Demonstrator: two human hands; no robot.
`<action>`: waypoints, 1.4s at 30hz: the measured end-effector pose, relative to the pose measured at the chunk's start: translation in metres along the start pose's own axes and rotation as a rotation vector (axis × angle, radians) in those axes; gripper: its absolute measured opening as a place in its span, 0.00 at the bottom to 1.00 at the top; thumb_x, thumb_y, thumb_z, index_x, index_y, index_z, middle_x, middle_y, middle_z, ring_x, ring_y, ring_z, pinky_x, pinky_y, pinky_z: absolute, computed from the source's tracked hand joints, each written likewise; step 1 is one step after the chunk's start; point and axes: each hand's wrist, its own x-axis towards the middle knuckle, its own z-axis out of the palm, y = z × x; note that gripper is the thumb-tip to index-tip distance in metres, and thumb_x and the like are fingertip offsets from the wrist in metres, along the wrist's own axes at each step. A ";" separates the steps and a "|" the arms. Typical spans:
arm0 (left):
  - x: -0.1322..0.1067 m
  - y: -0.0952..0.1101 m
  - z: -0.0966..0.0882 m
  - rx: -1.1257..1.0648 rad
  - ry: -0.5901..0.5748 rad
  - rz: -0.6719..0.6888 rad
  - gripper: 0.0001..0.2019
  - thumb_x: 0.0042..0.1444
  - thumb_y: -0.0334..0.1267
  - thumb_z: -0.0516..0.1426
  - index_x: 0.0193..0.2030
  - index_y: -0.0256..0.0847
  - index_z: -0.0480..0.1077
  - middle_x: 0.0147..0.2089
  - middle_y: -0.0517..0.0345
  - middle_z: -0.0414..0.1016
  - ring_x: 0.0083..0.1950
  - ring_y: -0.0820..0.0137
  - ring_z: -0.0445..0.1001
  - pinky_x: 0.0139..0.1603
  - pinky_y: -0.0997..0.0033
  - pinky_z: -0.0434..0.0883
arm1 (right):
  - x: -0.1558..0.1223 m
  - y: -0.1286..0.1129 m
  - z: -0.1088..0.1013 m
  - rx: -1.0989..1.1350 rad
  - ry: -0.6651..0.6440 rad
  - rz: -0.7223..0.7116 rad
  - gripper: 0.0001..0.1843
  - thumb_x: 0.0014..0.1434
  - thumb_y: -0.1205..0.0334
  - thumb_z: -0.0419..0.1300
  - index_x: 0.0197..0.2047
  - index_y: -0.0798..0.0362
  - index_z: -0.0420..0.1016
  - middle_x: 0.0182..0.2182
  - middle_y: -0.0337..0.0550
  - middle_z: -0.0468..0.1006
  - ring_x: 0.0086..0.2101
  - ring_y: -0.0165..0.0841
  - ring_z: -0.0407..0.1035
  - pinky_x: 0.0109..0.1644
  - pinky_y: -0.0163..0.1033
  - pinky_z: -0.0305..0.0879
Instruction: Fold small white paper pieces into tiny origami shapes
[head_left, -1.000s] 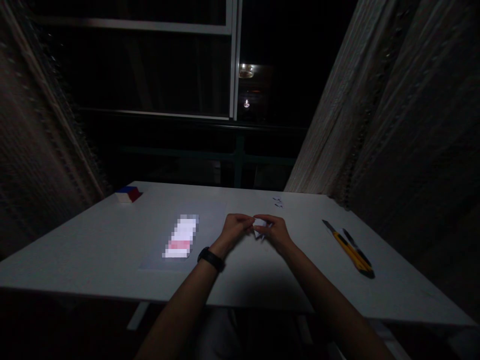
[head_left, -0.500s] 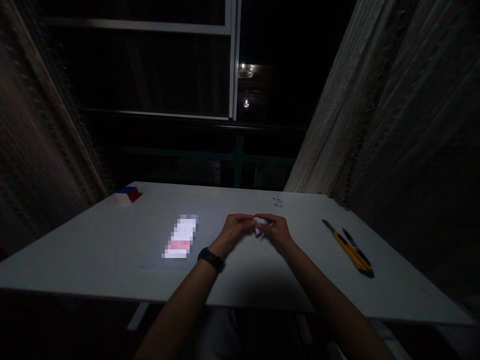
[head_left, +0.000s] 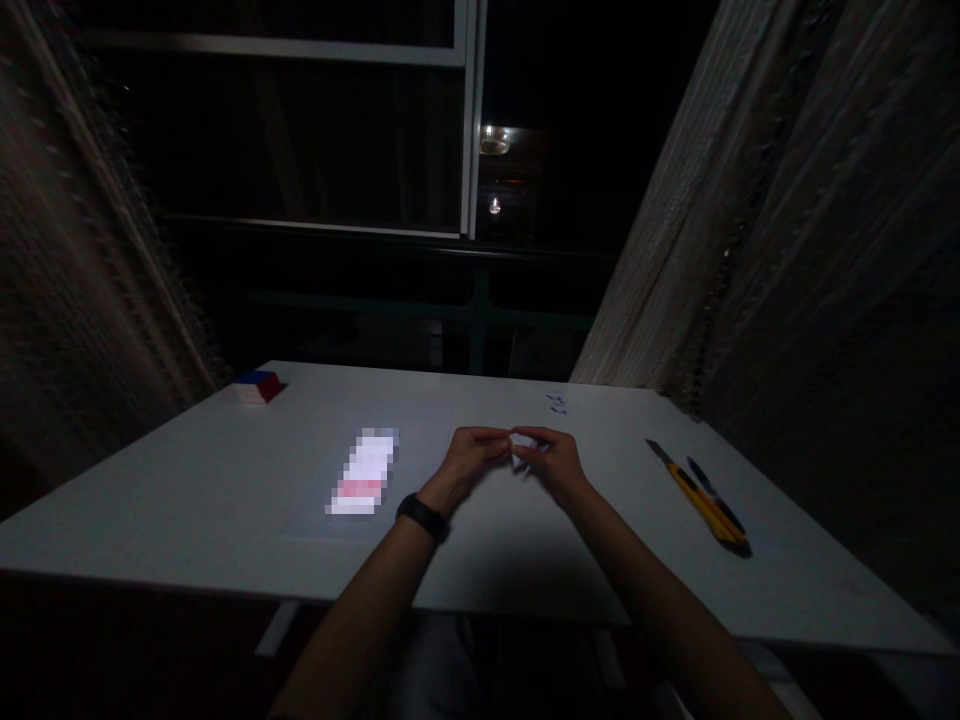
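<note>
Both hands meet over the middle of a white table [head_left: 187,500] in a dim room. My left hand [head_left: 466,460], with a dark watch on its wrist, and my right hand [head_left: 551,462] pinch a small folded piece of white paper [head_left: 522,443] between their fingertips. The paper is held just above the table top, and most of it is hidden by the fingers.
A lit, blurred phone screen [head_left: 364,472] lies left of the hands. A yellow utility knife [head_left: 701,497] and a dark pen [head_left: 716,495] lie at the right. A red, white and blue block [head_left: 256,386] sits at the far left corner. Curtains flank a dark window.
The paper showed more below the fingers a second ago; now it is drawn in tighter between the fingertips. The hands have stayed in the same spot.
</note>
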 end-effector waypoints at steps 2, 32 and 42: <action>0.000 0.001 0.001 0.001 0.000 -0.002 0.17 0.33 0.36 0.67 0.33 0.31 0.76 0.30 0.49 0.76 0.30 0.71 0.72 0.36 0.69 0.68 | 0.000 0.001 0.000 0.022 0.003 0.012 0.22 0.33 0.56 0.70 0.34 0.56 0.79 0.24 0.41 0.75 0.22 0.30 0.65 0.26 0.37 0.62; 0.001 0.004 0.000 0.246 -0.006 0.132 0.19 0.40 0.50 0.62 0.29 0.32 0.74 0.24 0.54 0.72 0.26 0.73 0.68 0.30 0.73 0.63 | -0.003 -0.001 0.003 0.084 -0.004 0.044 0.23 0.34 0.55 0.70 0.36 0.56 0.79 0.20 0.38 0.71 0.21 0.27 0.61 0.25 0.35 0.59; -0.005 0.011 0.005 0.861 -0.035 0.413 0.19 0.57 0.48 0.46 0.26 0.37 0.67 0.23 0.61 0.66 0.27 0.75 0.62 0.28 0.75 0.57 | -0.002 -0.002 0.003 0.113 -0.086 0.069 0.23 0.34 0.57 0.70 0.36 0.56 0.78 0.19 0.36 0.70 0.19 0.27 0.62 0.23 0.35 0.59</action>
